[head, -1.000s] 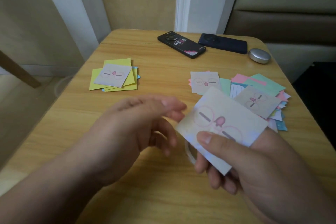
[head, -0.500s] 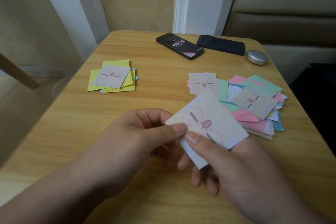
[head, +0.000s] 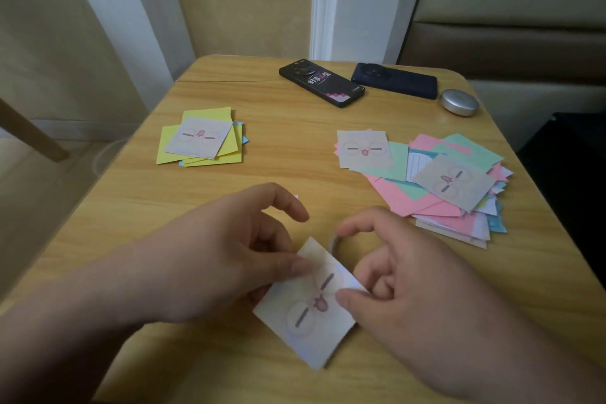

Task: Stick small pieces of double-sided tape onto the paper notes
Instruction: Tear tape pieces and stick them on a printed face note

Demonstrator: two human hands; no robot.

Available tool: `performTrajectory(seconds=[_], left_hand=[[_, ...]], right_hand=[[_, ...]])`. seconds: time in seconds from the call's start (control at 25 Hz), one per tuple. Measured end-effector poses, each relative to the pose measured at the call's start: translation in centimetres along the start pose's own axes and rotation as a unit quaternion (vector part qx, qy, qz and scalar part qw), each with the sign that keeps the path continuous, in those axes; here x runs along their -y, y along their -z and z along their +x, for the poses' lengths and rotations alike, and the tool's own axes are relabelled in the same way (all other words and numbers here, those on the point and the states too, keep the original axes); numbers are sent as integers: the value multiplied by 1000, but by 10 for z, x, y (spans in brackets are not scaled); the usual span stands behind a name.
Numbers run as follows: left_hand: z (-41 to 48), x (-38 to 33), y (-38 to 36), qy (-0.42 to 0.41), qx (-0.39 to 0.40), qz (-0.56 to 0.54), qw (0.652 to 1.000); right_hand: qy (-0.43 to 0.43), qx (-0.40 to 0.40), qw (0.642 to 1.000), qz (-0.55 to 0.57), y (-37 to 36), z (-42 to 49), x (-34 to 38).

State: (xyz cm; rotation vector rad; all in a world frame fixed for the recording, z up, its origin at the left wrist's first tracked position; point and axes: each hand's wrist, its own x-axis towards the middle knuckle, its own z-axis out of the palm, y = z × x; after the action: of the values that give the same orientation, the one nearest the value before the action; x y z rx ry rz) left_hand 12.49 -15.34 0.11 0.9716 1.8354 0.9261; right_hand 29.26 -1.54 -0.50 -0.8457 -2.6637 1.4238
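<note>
The paper note [head: 308,302], printed with a cartoon face but no words, is held near the counter's [head: 295,128] near edge. The left hand [head: 213,259] pinches its left corner between thumb and fingers. The right hand [head: 419,289] pinches its right edge under the thumb, with the forefinger arched over the tape roll [head: 334,241] just behind. A yellow pile [head: 203,141] lies toward the left edge and a pink and green pile [head: 442,180] toward the right. At the far edge lie a black phone [head: 321,82] with unreadable print, a dark blue phone [head: 395,80] and a silver case [head: 459,102].
</note>
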Motion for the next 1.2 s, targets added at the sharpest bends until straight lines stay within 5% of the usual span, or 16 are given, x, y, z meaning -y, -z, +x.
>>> performTrajectory(seconds=[0.28,0.4,0.6,0.88,1.2], left_hand=[[3,1,15,84,-50,186,978],[5,4,15,85,-99,244,961],[6,4,11,82,-123,272,951],[18,4,-33,16,-187,220,957],[26,-1,-46,32,-228,152,961]], right_hand=[[25,-84,992,-96,11,-2,4],[40,-25,959,-280,20,-2,4],[54,2,949,-310,31,3,-5],[75,-77,990,-91,49,-11,8],[84,-72,989,95,50,-7,9]])
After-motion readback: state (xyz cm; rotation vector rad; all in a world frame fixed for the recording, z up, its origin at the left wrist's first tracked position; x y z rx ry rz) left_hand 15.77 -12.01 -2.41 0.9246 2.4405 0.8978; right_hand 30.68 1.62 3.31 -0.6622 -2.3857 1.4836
